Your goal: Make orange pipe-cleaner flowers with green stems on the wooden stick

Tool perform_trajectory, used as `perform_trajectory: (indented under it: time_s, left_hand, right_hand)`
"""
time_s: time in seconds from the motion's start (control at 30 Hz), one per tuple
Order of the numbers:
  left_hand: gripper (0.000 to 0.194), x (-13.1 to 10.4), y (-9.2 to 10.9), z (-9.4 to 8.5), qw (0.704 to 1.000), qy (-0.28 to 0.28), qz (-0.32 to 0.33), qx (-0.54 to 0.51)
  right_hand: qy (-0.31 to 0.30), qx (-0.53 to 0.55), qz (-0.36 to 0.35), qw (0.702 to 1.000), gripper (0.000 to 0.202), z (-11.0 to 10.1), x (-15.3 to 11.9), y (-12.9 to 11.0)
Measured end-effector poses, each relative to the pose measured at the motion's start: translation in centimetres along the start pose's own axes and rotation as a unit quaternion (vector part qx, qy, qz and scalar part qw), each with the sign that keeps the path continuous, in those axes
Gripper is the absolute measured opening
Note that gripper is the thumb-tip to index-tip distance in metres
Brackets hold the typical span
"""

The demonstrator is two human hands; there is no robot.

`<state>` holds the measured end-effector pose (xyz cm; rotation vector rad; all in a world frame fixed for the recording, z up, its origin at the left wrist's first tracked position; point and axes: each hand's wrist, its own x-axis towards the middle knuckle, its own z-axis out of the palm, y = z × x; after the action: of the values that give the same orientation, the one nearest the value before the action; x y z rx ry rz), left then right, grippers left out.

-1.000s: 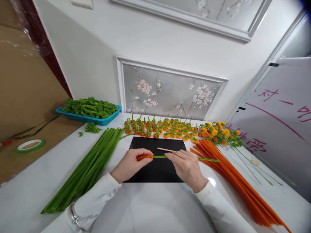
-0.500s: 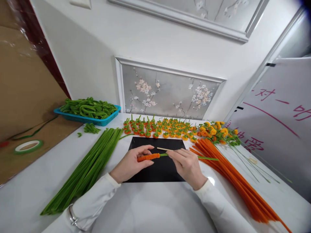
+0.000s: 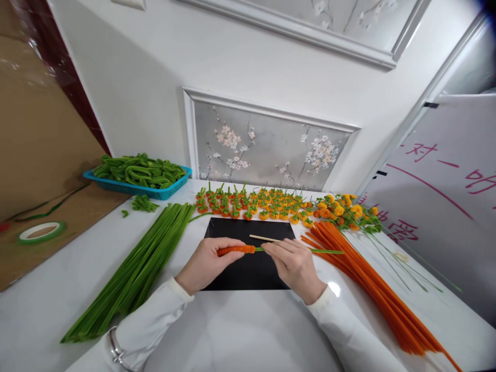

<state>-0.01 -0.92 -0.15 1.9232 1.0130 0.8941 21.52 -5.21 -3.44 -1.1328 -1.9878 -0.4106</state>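
Observation:
Over the black mat (image 3: pixel 250 276), my left hand (image 3: pixel 205 261) pinches a tightly wound orange pipe cleaner coil (image 3: pixel 245 249) between thumb and fingers. A green pipe cleaner (image 3: pixel 324 251) comes out of the coil's right end and runs under my right hand (image 3: pixel 296 263). The fingers of that hand are closed on the green pipe cleaner, and its free end sticks out to the right. A thin pale stick (image 3: pixel 259 237) lies slanted just behind; its right end is hidden by my right hand.
Green pipe cleaners (image 3: pixel 135 268) lie left, orange ones (image 3: pixel 372 284) right. Behind stand rows of small orange and yellow pumpkin-like pieces (image 3: pixel 248 204), and yellow-orange flowers (image 3: pixel 344 211). A blue tray (image 3: pixel 170 192) holds green coils. Green tape (image 3: pixel 42 232) lies on cardboard, far left.
My left fingers have closed down on the orange coil, where they were partly spread around it before. My right hand stays on the green pipe cleaner, shifted very slightly left.

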Motion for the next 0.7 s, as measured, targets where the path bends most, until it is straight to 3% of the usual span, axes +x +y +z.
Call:
perform_trajectory:
  time_s: [0.17,0.3,0.7]
  left_hand:
    - [0.024,-0.06,0.16,0.37,1.000,-0.024,-0.005,-0.013]
    - [0.034,0.06,0.28,-0.04,1.000,0.002,-0.001,-0.010]
    - [0.026,-0.08,0.49,-0.07,1.000,0.009,-0.026,-0.011]
  right_hand:
    - [0.001,0.033,-0.001,0.999,0.019,0.50,0.16,-0.38]
    - [0.011,0.029,0.022,0.999,0.018,0.18,0.30,-0.08]
    - [-0.003,0.008,-0.004,1.000,0.021,0.32,0.08,0.43]
